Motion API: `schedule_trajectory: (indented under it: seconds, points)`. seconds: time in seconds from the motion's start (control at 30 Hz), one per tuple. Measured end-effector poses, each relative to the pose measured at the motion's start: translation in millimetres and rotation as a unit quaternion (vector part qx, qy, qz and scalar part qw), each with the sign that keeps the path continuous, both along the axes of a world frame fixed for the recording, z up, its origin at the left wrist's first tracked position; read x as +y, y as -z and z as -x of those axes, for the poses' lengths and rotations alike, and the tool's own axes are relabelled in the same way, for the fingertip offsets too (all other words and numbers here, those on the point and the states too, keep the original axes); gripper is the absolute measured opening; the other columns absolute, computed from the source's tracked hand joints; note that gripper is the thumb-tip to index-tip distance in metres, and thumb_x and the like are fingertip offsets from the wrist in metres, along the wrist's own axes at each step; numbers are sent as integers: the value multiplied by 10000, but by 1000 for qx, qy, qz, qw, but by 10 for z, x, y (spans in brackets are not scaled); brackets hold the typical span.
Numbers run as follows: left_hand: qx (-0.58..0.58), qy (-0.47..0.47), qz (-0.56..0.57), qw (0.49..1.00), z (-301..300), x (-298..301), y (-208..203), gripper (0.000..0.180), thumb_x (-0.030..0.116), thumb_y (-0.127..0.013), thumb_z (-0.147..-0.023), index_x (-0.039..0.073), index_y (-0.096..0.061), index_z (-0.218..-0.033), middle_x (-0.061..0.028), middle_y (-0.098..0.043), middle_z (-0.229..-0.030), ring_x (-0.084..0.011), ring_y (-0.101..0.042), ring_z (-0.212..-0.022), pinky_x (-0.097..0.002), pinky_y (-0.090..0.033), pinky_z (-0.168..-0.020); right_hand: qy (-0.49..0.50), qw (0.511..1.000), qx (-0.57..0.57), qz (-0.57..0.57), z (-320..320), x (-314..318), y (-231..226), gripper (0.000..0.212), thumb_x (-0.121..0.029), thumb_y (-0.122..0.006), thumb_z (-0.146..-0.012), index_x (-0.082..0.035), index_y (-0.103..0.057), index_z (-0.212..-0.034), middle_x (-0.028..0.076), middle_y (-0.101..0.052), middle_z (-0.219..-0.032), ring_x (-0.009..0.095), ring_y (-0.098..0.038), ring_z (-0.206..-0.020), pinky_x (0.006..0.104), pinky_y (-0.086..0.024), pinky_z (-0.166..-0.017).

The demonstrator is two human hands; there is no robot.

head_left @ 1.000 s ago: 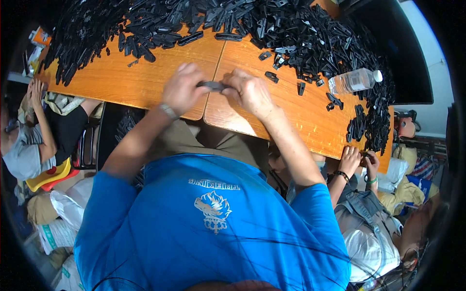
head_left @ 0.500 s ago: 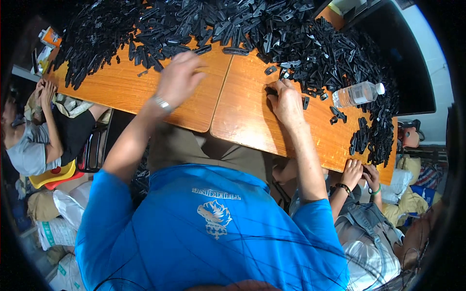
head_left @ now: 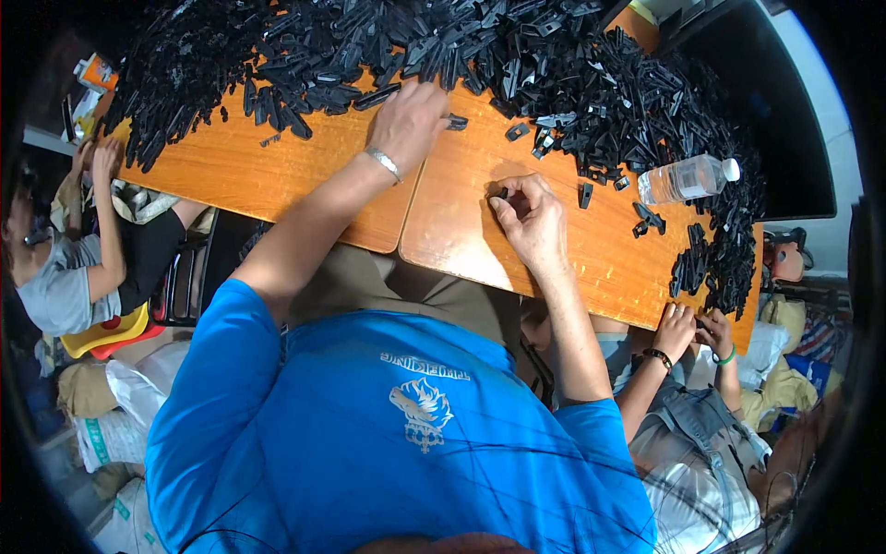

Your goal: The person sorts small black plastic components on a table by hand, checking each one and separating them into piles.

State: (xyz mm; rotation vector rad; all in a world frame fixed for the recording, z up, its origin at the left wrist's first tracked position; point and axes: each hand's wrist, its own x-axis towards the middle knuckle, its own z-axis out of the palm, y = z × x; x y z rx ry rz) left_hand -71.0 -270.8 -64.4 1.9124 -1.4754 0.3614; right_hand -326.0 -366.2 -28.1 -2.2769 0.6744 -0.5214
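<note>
At the near edge of the heap, my left hand (head_left: 411, 120) closes over a long black plastic piece (head_left: 457, 122), whose end sticks out to the right of the fingers. Most of that piece is hidden under the hand. To the right, just above the wooden table (head_left: 461, 217), my right hand (head_left: 533, 217) pinches a small black plastic part (head_left: 501, 194) between thumb and fingers. Several loose black parts, among them a short one (head_left: 585, 195) with a hole, lie to the right of this hand.
A big heap of black plastic parts (head_left: 369, 42) covers the far side of the table. A clear plastic bottle (head_left: 688, 179) lies on its side at the right. A co-worker's hands (head_left: 676, 331) work at the right edge; another person (head_left: 74, 268) sits at the left.
My left hand has moved right and closed on the long piece, which has shifted nearer. My right hand has drawn back slightly toward me and turned, showing the small part in its pinch.
</note>
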Motion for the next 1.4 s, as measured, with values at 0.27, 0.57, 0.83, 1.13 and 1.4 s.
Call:
schedule_trajectory:
  seconds: [0.27, 0.57, 0.83, 1.13, 1.4]
  points:
    - [-26, 34, -28, 999, 277, 360, -38, 308, 117, -841, -837, 97, -580, -1000, -96, -607, -979, -331, -622, -970, -455, -497, -818, -19, 995, 49, 85, 28, 39, -38, 222, -39, -842, -857, 11, -736, -1046, 203, -724, -991, 366, -744, -858, 433, -593, -756]
    - [-21, 80, -83, 993, 441, 682, -99, 309, 145, -834, -858, 109, -576, -1025, -92, -603, -1060, -317, -609, -1033, -450, -499, -845, -20, 962, 214, 168, -10, -26, -103, 274, -155, -846, -857, 9, -771, -1063, 274, -714, -1083, 453, -742, -955, 516, -604, -847]
    - [-7, 88, -91, 992, 628, 845, -116, 232, 145, -798, -853, 104, -628, -1004, -90, -604, -1084, -318, -606, -1052, -453, -508, -842, -18, 971, 203, 121, -117, 145, -178, 252, -191, -840, -880, -66, -801, -1095, 188, -742, -1137, 410, -748, -997, 514, -595, -867]
    - [100, 35, -20, 994, 528, 888, -26, 234, 115, -826, -862, 81, -700, -1055, -104, -633, -1077, -344, -621, -1060, -475, -532, -903, -57, 996, -24, 57, -317, 166, 60, 295, -117, -904, -835, -94, -830, -1121, 106, -715, -1028, 318, -740, -902, 402, -590, -788]
    - [134, 17, -51, 990, 493, 856, 21, 197, 131, -862, -842, 67, -731, -975, -105, -640, -1036, -349, -625, -1043, -466, -537, -897, -104, 990, -55, 73, -484, 13, 168, 291, -77, -898, -811, -76, -832, -1095, 111, -739, -1011, 309, -739, -880, 393, -580, -753]
